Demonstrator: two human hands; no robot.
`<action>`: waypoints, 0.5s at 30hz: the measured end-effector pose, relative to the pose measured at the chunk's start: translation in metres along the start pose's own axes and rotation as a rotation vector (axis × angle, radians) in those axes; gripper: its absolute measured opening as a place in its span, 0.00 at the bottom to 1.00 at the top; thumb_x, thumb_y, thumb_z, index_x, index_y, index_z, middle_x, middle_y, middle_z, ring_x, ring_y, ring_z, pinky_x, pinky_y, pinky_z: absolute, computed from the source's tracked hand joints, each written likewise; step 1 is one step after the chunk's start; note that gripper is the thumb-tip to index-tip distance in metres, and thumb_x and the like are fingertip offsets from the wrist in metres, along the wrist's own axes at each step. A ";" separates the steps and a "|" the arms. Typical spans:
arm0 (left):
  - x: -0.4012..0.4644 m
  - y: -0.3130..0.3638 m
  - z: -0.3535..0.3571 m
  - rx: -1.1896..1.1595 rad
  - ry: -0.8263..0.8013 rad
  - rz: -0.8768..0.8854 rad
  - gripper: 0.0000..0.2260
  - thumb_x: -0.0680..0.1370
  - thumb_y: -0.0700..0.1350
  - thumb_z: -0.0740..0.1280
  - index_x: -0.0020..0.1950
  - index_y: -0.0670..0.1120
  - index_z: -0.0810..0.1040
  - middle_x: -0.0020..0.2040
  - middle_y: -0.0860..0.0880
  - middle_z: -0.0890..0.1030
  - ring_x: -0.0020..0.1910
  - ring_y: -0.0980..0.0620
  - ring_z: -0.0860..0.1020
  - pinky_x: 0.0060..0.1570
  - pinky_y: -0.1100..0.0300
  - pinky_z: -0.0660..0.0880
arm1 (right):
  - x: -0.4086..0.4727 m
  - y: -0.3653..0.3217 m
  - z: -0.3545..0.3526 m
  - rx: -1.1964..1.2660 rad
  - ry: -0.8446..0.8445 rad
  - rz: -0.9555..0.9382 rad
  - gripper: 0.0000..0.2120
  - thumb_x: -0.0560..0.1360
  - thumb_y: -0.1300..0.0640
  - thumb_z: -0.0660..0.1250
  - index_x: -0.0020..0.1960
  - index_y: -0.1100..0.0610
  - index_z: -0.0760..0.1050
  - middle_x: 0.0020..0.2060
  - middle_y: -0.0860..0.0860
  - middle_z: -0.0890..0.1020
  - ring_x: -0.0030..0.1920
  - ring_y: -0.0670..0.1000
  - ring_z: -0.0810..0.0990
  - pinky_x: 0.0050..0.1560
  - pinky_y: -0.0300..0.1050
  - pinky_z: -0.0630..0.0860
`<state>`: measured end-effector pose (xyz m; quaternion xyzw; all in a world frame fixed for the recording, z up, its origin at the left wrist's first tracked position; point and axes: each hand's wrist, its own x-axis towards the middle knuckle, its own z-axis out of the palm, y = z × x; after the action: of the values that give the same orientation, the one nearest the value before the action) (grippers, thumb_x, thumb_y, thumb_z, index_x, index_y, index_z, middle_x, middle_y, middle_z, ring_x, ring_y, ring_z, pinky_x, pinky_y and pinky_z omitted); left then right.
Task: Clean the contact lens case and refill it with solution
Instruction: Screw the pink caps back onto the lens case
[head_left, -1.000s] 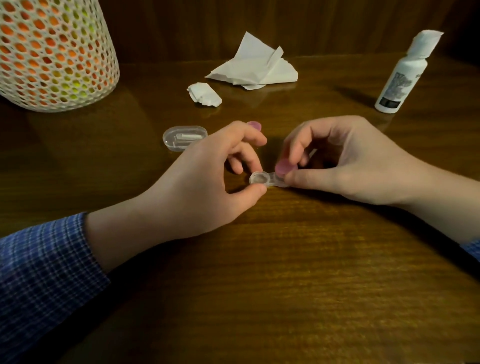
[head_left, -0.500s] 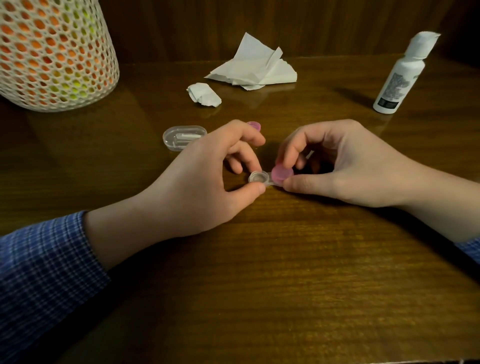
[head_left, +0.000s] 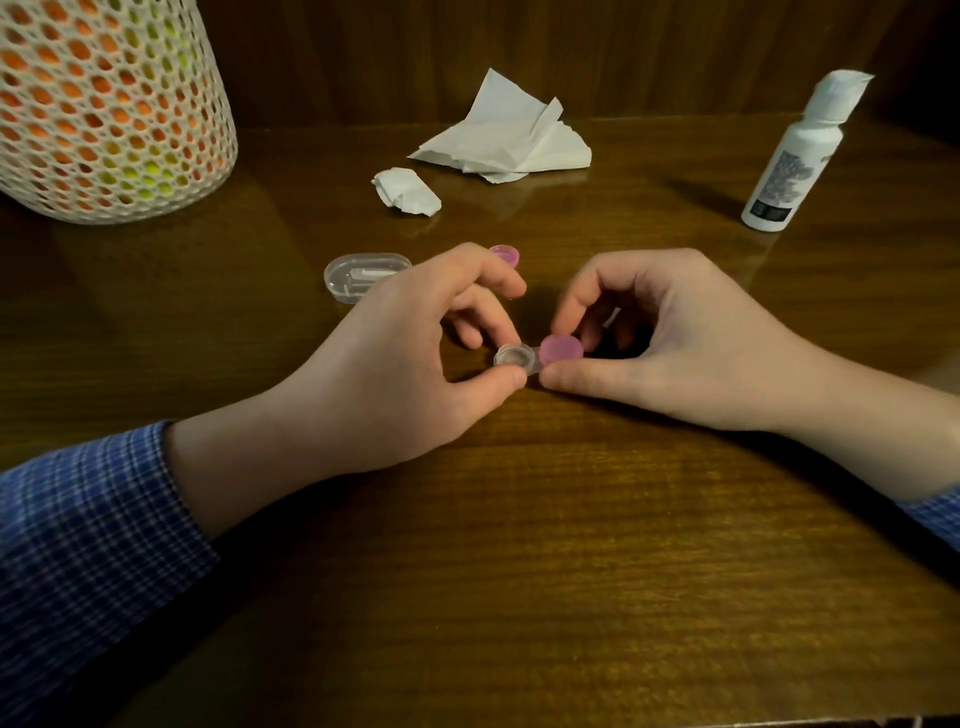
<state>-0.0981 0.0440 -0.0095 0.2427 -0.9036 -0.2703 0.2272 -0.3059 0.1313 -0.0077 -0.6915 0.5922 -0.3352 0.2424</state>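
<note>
- Head view has us looking down at the contact lens case (head_left: 524, 358), which lies on the wooden table (head_left: 519, 571) at dead centre, between our two hands.
- Our left hand (head_left: 395, 374) pinches the open clear well, thumb and a finger closed on its rim.
- Our right hand (head_left: 670, 343) has thumb and forefinger clamped on the pink cap (head_left: 560, 350), which sits on the right well; we judge it is being screwed home.
- A second pink cap (head_left: 504, 254) waits loose at 12 o'clock, just behind the left hand, so that well is uncapped.
- Solution bottle (head_left: 795, 166) stands upright at 2 o'clock, well apart; we cannot tell whether the open well holds liquid.
- Wiping looks done, judging by the crumpled tissue (head_left: 498, 140) and the small wad (head_left: 408, 191) at 12.
- Textures: glossy grained wood, smooth translucent plastic, soft creased paper; a clear oval box (head_left: 358, 275) at 11, a white mesh holder (head_left: 104, 109) at 10.
</note>
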 end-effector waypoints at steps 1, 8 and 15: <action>0.000 0.000 0.000 -0.004 0.000 0.000 0.24 0.73 0.47 0.77 0.67 0.48 0.76 0.47 0.58 0.85 0.49 0.61 0.81 0.43 0.75 0.72 | 0.000 0.000 0.000 -0.011 -0.006 -0.007 0.11 0.68 0.47 0.79 0.47 0.49 0.83 0.43 0.44 0.85 0.45 0.47 0.83 0.47 0.47 0.82; 0.000 0.000 0.000 -0.011 -0.001 0.008 0.23 0.73 0.47 0.76 0.66 0.48 0.76 0.47 0.58 0.85 0.49 0.61 0.81 0.42 0.76 0.72 | -0.001 -0.001 -0.004 -0.001 -0.052 0.006 0.09 0.70 0.51 0.78 0.48 0.49 0.83 0.45 0.48 0.86 0.46 0.49 0.84 0.49 0.57 0.82; 0.000 0.000 -0.001 -0.017 -0.003 0.015 0.23 0.73 0.47 0.76 0.66 0.47 0.76 0.47 0.58 0.85 0.48 0.62 0.81 0.42 0.76 0.71 | -0.001 0.000 -0.006 0.009 -0.072 0.000 0.09 0.70 0.51 0.76 0.50 0.49 0.84 0.47 0.46 0.87 0.48 0.48 0.84 0.51 0.54 0.82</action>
<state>-0.0973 0.0437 -0.0088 0.2337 -0.9034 -0.2764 0.2300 -0.3104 0.1321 -0.0041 -0.7019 0.5816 -0.3129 0.2668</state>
